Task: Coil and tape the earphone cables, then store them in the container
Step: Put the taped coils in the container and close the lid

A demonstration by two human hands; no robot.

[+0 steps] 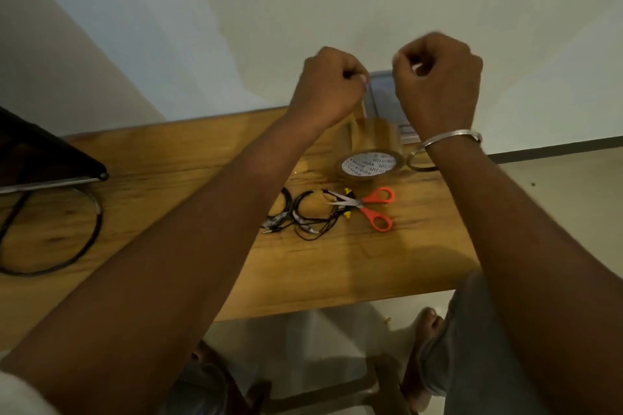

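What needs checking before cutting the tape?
1. Tape drawn up off roll: ok.
2. Left hand and right hand pinch tape's top edge: ok.
3. Scissors lying within reach: ok.
4. A hand free for scissors: not ok.
5. Cables fully coiled: cannot tell, some strands look loose.
6. Container open: cannot tell, mostly behind the hands.
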